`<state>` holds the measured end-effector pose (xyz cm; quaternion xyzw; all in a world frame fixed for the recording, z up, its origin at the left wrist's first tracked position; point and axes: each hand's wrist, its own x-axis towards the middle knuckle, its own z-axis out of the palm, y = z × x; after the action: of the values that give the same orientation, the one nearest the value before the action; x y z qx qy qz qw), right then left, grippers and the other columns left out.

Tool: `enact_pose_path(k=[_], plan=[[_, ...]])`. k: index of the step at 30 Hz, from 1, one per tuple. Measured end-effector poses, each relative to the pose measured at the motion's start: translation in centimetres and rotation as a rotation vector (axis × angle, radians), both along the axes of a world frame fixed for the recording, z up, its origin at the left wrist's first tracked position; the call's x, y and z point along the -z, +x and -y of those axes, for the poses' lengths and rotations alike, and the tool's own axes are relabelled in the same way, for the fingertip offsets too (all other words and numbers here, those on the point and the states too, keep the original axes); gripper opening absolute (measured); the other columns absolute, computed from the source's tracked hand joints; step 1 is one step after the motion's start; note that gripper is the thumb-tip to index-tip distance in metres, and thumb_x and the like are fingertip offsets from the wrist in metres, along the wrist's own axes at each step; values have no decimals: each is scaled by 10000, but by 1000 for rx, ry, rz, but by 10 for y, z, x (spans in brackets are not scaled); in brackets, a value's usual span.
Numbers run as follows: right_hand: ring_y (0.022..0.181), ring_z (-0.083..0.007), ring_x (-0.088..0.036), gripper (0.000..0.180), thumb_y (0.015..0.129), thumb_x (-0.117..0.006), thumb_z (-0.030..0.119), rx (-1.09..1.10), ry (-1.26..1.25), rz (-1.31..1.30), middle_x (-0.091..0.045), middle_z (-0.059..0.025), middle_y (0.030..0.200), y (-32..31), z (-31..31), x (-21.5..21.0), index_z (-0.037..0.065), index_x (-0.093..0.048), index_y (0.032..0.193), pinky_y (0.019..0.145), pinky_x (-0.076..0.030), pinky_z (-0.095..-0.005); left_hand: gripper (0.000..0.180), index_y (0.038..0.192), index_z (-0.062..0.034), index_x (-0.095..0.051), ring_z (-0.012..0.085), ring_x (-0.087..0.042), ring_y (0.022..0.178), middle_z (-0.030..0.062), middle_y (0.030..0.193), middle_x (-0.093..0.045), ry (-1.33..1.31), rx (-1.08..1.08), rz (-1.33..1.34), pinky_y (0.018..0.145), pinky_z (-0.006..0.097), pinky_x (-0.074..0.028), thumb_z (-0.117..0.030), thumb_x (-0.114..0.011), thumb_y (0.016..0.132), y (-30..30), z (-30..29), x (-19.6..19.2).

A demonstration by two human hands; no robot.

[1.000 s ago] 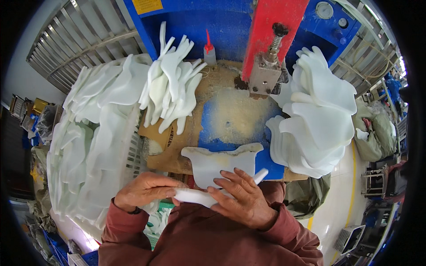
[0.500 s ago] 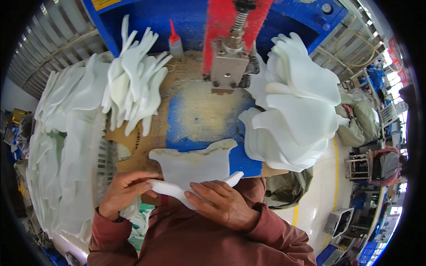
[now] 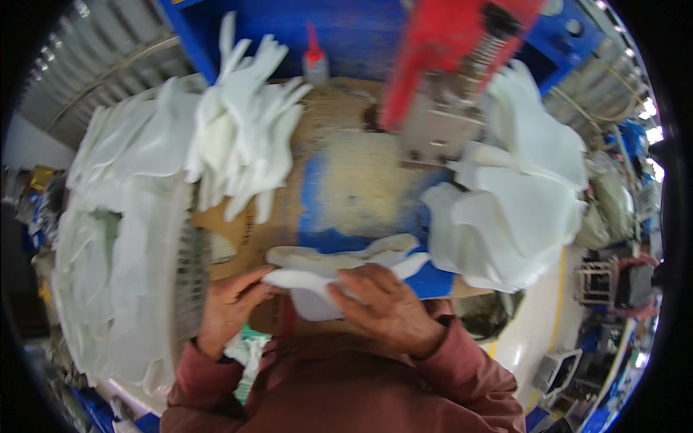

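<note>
1. Curved white pad is sitting edge-on between both hands, overlapping a rough-edged white pad; it's looking light, bendable, probably best held near its ends.
2. Left hand is pinching its left tip.
3. Right hand is gripping it right of centre.

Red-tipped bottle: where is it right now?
Head view: the bottle stands upper left of centre, between the bundle of white pieces and the red machine arm.

Dark printing marks the brown cardboard (too blurred to read), and nothing else is legible.
</note>
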<state>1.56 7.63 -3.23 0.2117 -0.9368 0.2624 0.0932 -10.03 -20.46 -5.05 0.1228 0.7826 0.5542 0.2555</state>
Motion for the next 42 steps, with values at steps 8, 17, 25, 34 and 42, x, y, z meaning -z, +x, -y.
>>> enact_pose_path(k=[8, 17, 25, 34, 42], plan=[[1077, -339, -632, 474, 774, -744, 81, 8, 33, -25, -591, -150, 1246, -27, 3, 11, 52, -657, 1239, 927, -541, -450, 231, 1113, -11, -757, 245, -701, 952, 122, 1092, -691, -153, -4, -517, 805, 333, -565, -12, -772, 882, -13, -15, 21], [1069, -311, -637, 442, 800, -757, 72, 22, 39, 48, -581, -137, 1230, -43, 1, 27, 50, -658, 1230, 926, -534, -437, 239, 1060, -7, -759, 290, -661, 1006, 123, 1104, -675, -229, -30, -632, 852, 373, -546, -9, -800, 825, -26, -25, 44], [1011, -295, -611, 419, 787, -760, 79, 10, 43, 94, -565, -123, 1213, -50, 3, 32, 48, -657, 1193, 911, -517, -421, 248, 1043, -8, -758, 319, -638, 1050, 123, 1145, -671, -291, -21, -633, 897, 403, -532, -11, -810, 801, -29, -27, 50], [1032, -282, -606, 414, 780, -762, 88, 16, 71, 122, -576, -102, 1256, -50, 2, 34, 44, -666, 1180, 905, -510, -415, 184, 1002, -40, -775, 332, -629, 994, 118, 1058, -672, -336, -16, -661, 846, 427, -525, -63, -810, 822, -30, -28, 46], [1049, -245, -596, 368, 778, -761, 92, -5, 87, 93, -601, -63, 1312, -53, 0, 32, 67, -698, 1140, 895, -498, -395, 161, 941, -42, -770, 333, -642, 894, 104, 932, -675, -373, -19, -687, 784, 434, -516, -63, -824, 791, -31, -30, 49]])
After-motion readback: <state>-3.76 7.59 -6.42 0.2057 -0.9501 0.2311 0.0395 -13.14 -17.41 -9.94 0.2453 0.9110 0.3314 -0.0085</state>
